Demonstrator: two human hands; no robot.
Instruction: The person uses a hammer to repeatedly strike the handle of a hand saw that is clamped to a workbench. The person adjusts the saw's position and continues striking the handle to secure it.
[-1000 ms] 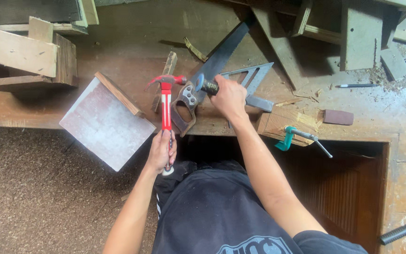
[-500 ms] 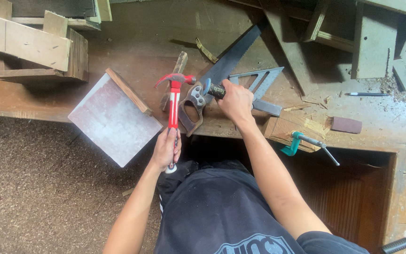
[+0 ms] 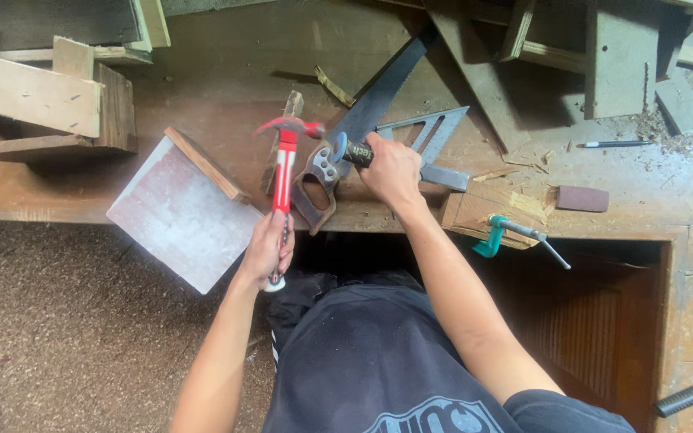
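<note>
My left hand [image 3: 269, 247] grips the lower end of a red hammer [image 3: 284, 164], whose head points away from me over the bench edge. My right hand [image 3: 392, 170] is closed around a small tool with a black and blue handle [image 3: 346, 150]; its working end is hidden. That tool lies across a handsaw [image 3: 378, 95], whose wooden handle [image 3: 314, 192] sits just left of my right hand. A narrow wood strip [image 3: 282, 140] lies behind the hammer. A metal triangular square [image 3: 435, 138] rests under and beyond my right hand.
A grey board [image 3: 182, 212] overhangs the bench edge at the left. Stacked wooden blocks [image 3: 38, 100] stand at the far left. A teal clamp [image 3: 495, 236], a brown block [image 3: 583, 198] and a pencil [image 3: 611, 144] lie to the right, with offcuts [image 3: 619, 56] behind.
The view has shifted slightly. Both hands keep their grips, and the hammer and saw stay nearly where they were.
</note>
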